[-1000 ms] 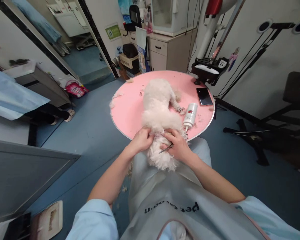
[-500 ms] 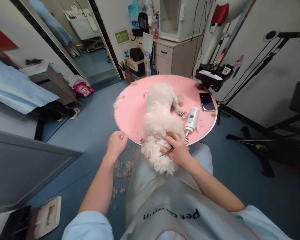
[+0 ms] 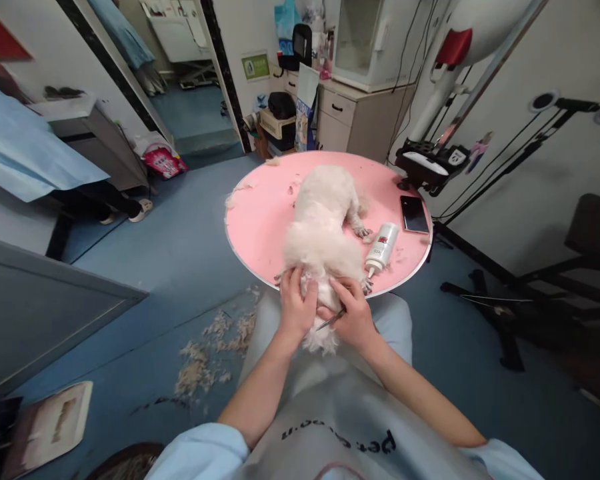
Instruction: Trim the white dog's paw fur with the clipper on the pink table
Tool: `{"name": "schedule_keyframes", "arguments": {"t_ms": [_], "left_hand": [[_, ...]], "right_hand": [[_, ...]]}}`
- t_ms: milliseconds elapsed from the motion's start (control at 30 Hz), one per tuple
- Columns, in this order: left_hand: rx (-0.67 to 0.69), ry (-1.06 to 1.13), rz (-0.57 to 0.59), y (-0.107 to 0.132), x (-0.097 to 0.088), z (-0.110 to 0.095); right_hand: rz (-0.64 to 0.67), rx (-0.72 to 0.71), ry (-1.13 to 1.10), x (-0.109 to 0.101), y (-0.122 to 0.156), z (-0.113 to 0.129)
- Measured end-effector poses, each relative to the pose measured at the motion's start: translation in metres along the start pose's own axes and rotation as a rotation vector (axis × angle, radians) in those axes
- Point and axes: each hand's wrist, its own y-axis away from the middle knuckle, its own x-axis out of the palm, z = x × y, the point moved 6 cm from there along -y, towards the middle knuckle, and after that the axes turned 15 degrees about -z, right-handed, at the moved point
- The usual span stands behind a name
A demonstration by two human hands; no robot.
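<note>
A small white fluffy dog (image 3: 325,227) lies on a round pink table (image 3: 260,213), its head end hanging over the near edge against my grey apron. My left hand (image 3: 296,308) is closed on the fur at the dog's near end. My right hand (image 3: 351,313) holds thin metal scissors (image 3: 330,321) against the same fur, blades pointing left. A white bottle (image 3: 381,247) lies on the table just right of the dog, and a dark phone (image 3: 414,214) lies beyond it.
Clipped fur (image 3: 215,347) is scattered on the blue floor at my left. A black stand with a dryer arm (image 3: 427,160) rises at the table's right. A cabinet (image 3: 355,113) stands behind, and a person in a blue gown (image 3: 30,153) is at far left.
My left hand, which had swung out to the left over the floor half a second ago, has come back onto the dog's fur. The right hand with the scissors stayed in place.
</note>
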Motion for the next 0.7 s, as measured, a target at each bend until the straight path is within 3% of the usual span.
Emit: {"name": "schedule_keyframes", "arguments": {"t_ms": [100, 200, 333, 400, 467, 533, 567, 633, 700], "left_hand": [[-0.122, 0.082, 0.057, 0.000, -0.001, 0.008], [-0.244, 0.182, 0.028, -0.008, 0.000, 0.010], [-0.182, 0.268, 0.044, -0.012, 0.009, 0.001], [-0.106, 0.285, 0.064, -0.008, 0.013, -0.006], [-0.089, 0.310, 0.077, -0.004, 0.017, -0.008], [-0.131, 0.346, 0.070, 0.000, 0.019, -0.007], [-0.162, 0.368, 0.059, 0.001, 0.020, -0.006], [-0.225, 0.408, 0.027, 0.003, 0.022, -0.004], [-0.279, 0.442, -0.007, 0.005, 0.023, -0.003]], "right_hand": [[0.100, 0.053, 0.017, -0.010, 0.005, -0.008], [0.175, 0.048, 0.084, -0.034, -0.007, -0.006], [0.072, -0.062, 0.075, -0.066, -0.051, 0.034], [0.176, -0.167, 0.005, -0.051, -0.074, 0.060], [0.437, -0.203, 0.024, -0.017, -0.092, 0.069], [0.545, -0.090, 0.184, 0.007, -0.113, 0.053], [0.513, 0.031, 0.256, 0.008, -0.125, 0.039], [0.371, 0.273, 0.252, -0.010, -0.144, 0.017], [0.298, 0.431, 0.108, -0.042, -0.151, 0.009]]}}
